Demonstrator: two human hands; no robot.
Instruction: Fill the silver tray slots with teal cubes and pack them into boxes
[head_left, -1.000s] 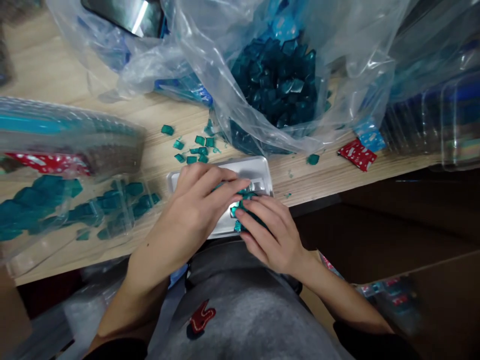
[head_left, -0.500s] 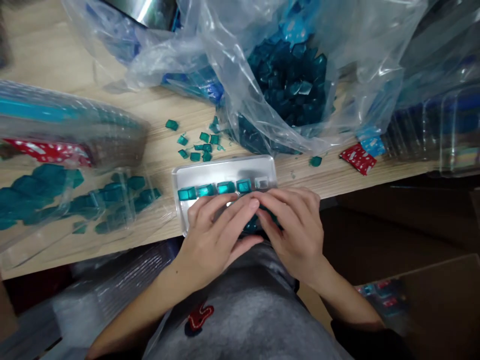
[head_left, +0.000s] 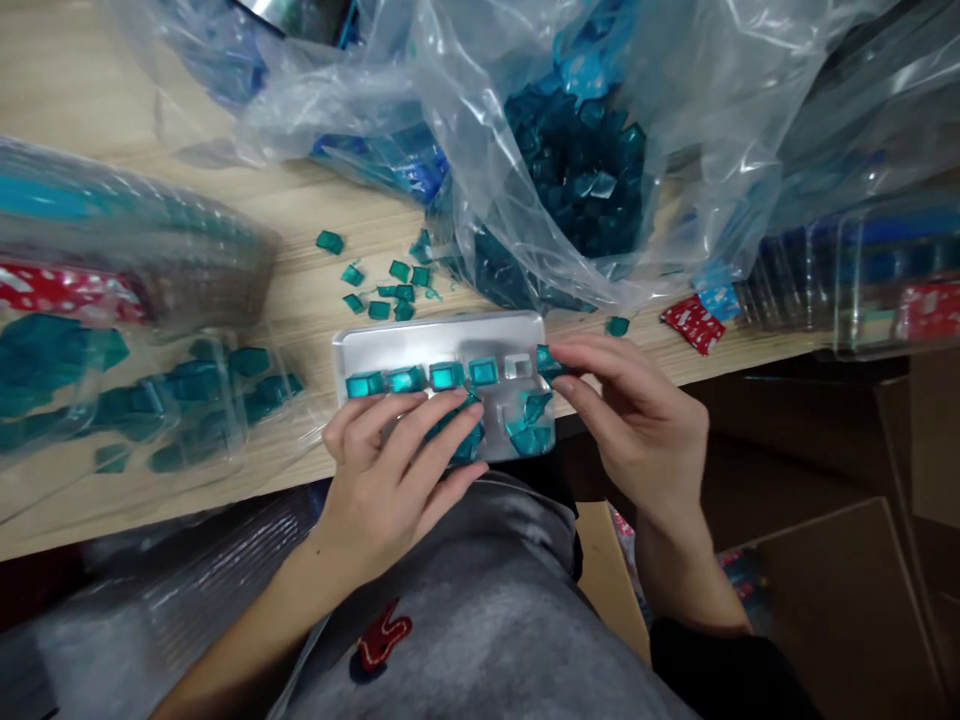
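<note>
A shallow clear plastic tray lies at the table's front edge. Along it runs a row of translucent teal blocks, with a clear, uncoloured square at the row's right end. My left hand lies over the tray's lower left, fingers stretched out and slightly apart. Under and beside those fingertips is a cluster of teal pieces, partly hidden. More loose teal pieces sit in the tray's lower right. At the right rim, my right hand pinches a teal block between thumb and fingers.
Behind the tray stands a large clear bag of dark teal pieces. Small teal scraps lie on the table. Stacked clear plastic trays stand left, more right. A red patterned packet lies near the front edge.
My right hand has moved right, away from my left hand, and shows a teal block in its fingertips. The teal pieces in the tray's lower right have come into sight.
</note>
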